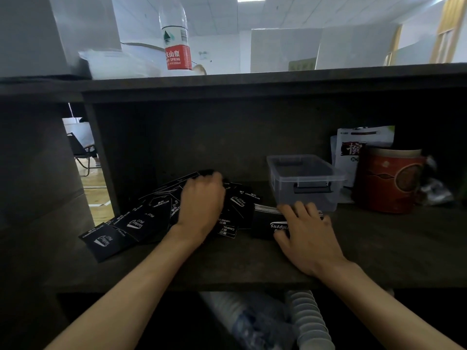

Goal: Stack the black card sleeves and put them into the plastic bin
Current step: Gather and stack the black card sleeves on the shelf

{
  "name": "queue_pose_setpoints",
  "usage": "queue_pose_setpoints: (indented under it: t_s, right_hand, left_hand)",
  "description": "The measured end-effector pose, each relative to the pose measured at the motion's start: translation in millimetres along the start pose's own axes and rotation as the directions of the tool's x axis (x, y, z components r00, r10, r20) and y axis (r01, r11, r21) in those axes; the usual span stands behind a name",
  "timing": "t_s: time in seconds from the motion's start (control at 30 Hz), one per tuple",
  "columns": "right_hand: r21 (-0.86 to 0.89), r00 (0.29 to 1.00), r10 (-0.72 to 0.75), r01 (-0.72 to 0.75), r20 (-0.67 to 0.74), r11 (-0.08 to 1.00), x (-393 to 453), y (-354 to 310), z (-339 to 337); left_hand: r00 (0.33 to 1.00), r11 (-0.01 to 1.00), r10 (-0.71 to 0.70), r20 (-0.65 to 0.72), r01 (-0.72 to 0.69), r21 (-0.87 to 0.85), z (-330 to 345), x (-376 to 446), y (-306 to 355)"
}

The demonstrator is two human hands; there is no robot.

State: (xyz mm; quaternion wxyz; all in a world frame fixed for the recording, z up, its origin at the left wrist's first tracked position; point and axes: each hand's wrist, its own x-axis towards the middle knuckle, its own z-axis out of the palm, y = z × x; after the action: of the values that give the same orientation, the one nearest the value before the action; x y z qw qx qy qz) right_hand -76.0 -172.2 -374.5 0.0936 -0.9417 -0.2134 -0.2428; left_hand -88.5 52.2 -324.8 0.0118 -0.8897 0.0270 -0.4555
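Fingers (300,210) of the right hand (307,236) lie spread and nearly straight on a squared stack of black card sleeves (265,223), thumb at its near edge. Left hand (202,200) reaches into the loose black card sleeves (141,221) fanned across the shelf (379,248); its fingers curl down onto them, but whether they pinch one cannot be told. Stack position: just in front of the plastic bin (304,180), which stands upright to the right of the loose sleeves. Beside the bin, further right: a red canister (389,179) and a white pouch (353,145). On top of the shelf unit: a water bottle (176,36).
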Motion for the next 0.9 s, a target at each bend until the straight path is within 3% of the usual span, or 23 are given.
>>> queue_pose_setpoints:
  t_s: [0.07, 0.1, 0.17, 0.2, 0.27, 0.33, 0.5, 0.67, 0.9]
  right_hand:
    - [-0.001, 1.000, 0.002, -0.002, -0.001, 1.000, -0.1, -0.6, -0.2]
    - [-0.001, 1.000, 0.003, -0.003, 0.002, 1.000, -0.1, -0.9, -0.6]
    - [-0.003, 1.000, 0.003, -0.003, 0.008, 1.000, -0.6, -0.8, -1.7]
    - [-0.003, 1.000, 0.003, -0.003, 0.010, 1.000, -0.5, -1.1, -2.1]
    - [0.002, 1.000, 0.006, -0.006, 0.012, 1.000, -0.4, -1.7, -2.9]
    - [0.001, 1.000, 0.011, -0.011, 0.014, 1.000, -0.4, -2.3, -3.8]
    - [0.034, 0.998, -0.020, 0.018, 0.060, 0.999, 0.6, 2.6, -6.5]
    - [0.090, 0.992, -0.022, 0.011, 0.127, 0.996, 4.2, 4.8, -10.8]
    - [-0.026, 0.992, -0.014, 0.017, 0.124, 1.000, 8.7, 1.2, -6.7]
  left_hand:
    - [0.970, 0.967, -0.154, -0.186, 0.109, -0.229, -19.3, -2.9, -10.5]
    - [0.950, 0.904, -0.243, -0.194, 0.150, -0.400, -27.7, -6.6, -16.7]
    - [0.937, 0.678, -0.345, -0.055, 0.209, -0.705, -38.8, -15.6, -25.4]
    - [0.937, 0.582, -0.347, 0.035, 0.244, -0.776, -41.0, -20.5, -27.2]
    - [0.942, 0.514, -0.281, 0.182, 0.308, -0.801, -37.8, -31.3, -23.1]
    - [0.946, 0.588, -0.220, 0.236, 0.322, -0.742, -29.8, -41.2, -12.5]
    - [0.962, 0.820, -0.214, 0.172, 0.272, -0.503, -15.7, -46.5, 8.4]
    - [0.974, 0.902, -0.097, 0.203, 0.172, -0.396, -13.8, -46.4, 32.2]
    - [0.973, 0.964, 0.053, 0.223, 0.009, -0.266, -5.0, -44.5, 50.9]
